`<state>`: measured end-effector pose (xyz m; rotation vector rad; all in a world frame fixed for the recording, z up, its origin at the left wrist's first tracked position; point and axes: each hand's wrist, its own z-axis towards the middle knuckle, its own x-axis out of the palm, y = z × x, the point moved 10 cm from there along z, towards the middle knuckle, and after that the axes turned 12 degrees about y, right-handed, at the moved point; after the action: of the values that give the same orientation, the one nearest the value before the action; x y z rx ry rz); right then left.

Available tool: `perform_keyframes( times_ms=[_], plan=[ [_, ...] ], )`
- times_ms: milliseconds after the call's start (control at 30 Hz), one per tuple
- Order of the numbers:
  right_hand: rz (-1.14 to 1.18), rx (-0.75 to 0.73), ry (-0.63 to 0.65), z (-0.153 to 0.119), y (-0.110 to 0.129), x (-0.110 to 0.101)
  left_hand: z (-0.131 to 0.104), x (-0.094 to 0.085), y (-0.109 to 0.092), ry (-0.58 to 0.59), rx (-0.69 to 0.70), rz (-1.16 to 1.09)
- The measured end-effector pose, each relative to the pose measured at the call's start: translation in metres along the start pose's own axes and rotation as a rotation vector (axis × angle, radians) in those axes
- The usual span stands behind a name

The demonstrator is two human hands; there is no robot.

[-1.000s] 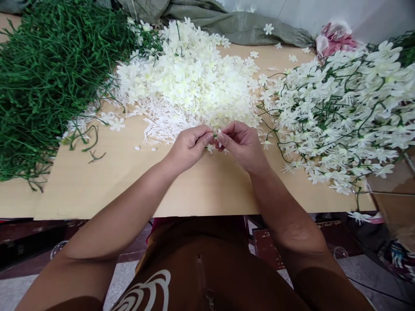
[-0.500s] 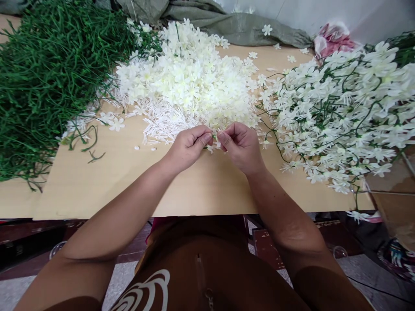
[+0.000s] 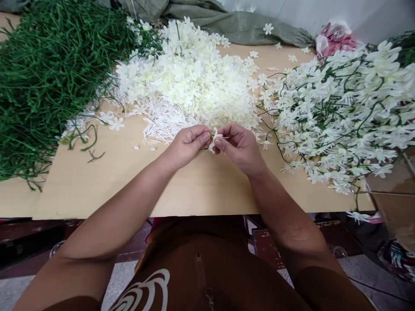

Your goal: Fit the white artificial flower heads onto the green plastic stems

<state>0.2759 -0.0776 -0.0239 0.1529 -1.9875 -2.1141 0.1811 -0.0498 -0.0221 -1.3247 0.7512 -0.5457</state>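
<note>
Above the middle of the table, my left hand (image 3: 189,144) pinches a green plastic stem (image 3: 203,149), most of it hidden by the fingers. Close against it, my right hand (image 3: 243,147) grips a white artificial flower (image 3: 214,141) between thumb and fingers. The flower sits between the two hands, its petals facing my right hand. Just behind them lies a heap of loose white flower heads (image 3: 197,82), with thin white stamens (image 3: 165,123) along its front edge.
A large pile of green stems (image 3: 58,73) covers the table's left side. On the right are flowers on green stems (image 3: 333,116), some hanging over the front edge. Grey-green cloth (image 3: 246,28) runs along the back, with a pink-and-white bag (image 3: 335,39) beside it. A cardboard box (image 3: 394,194) stands at right.
The white flower now shows between my hands, where before it was mostly hidden by my fingers. My right hand has shifted slightly; my left hand stays almost in place.
</note>
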Motion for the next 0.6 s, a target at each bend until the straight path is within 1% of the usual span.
perform_keyframes(
  times_ms=[67,233,367,467,600],
  plan=[
    [-0.002,0.012,0.019,0.000,-0.001,0.000,0.000,-0.001,0.000,-0.004,-0.007,0.014],
    [-0.013,0.003,0.018,0.000,-0.005,-0.004,0.001,0.000,-0.001,0.024,0.012,0.060],
    [0.022,0.060,0.053,0.002,-0.015,-0.001,0.000,0.004,0.000,0.085,0.038,0.009],
    [0.087,0.130,0.109,0.002,-0.024,0.002,0.000,0.007,-0.001,0.126,0.051,-0.036],
    [0.189,0.197,0.213,0.003,-0.035,0.009,0.000,0.012,0.001,0.183,0.035,-0.078]
  ],
)
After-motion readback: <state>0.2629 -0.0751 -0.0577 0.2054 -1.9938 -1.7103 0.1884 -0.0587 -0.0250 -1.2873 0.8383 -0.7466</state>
